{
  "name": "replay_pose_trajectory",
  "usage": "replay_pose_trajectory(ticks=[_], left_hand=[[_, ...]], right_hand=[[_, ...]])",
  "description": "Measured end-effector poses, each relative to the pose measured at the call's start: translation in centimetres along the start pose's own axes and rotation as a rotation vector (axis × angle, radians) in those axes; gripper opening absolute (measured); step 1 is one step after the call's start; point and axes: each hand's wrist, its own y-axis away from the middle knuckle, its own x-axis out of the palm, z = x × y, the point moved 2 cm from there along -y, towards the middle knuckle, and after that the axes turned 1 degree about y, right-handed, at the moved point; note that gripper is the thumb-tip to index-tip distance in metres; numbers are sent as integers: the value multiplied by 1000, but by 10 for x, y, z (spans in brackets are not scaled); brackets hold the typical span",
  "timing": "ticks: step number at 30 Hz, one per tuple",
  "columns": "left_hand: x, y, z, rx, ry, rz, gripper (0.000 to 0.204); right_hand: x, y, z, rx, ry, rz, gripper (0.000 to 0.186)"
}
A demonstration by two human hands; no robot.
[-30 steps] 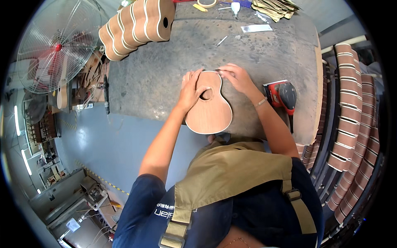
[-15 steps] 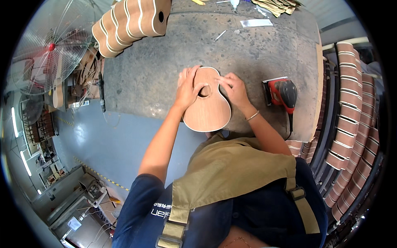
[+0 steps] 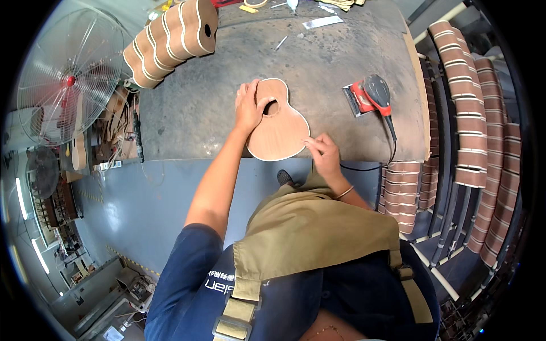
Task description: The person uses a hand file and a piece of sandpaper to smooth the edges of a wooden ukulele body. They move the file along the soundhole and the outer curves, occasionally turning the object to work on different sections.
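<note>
A small wooden ukulele body (image 3: 276,136) with pale edging and a round sound hole lies at the table's front edge, its wide end toward me. My left hand (image 3: 248,111) grips its upper left side, the thumb on the top beside the sound hole and the fingers over the far left edge. At the lower right rim of the body is my right hand (image 3: 325,156), its fingertips pinched together against the edging. Whatever lies between those fingertips, if anything, is too small to make out.
A red and black sander (image 3: 371,95) with a cord rests to the right on the table (image 3: 193,113). Several joined bodies (image 3: 173,40) stand at the far left, near a large fan (image 3: 71,79). Racks at the right hold more bodies (image 3: 463,102). A white strip (image 3: 322,22) lies far back.
My right hand has slid down along the body's right edge from the upper part to the lower curve. My left hand keeps its hold. The whole view has shifted somewhat.
</note>
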Motion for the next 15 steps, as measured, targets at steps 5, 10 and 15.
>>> replay_pose_trajectory(ticks=[5, 10, 15], left_hand=[[-21, 28, 2, -101, -93, -139, 68], [-66, 79, -29, -100, -260, 5, 81], [-75, 60, -21, 372, -358, 357, 73]], right_hand=[[0, -16, 4, -2, 62, -39, 17], [-15, -113, -16, -156, 59, 415, 20], [16, -176, -8, -281, 18, 807, 25]])
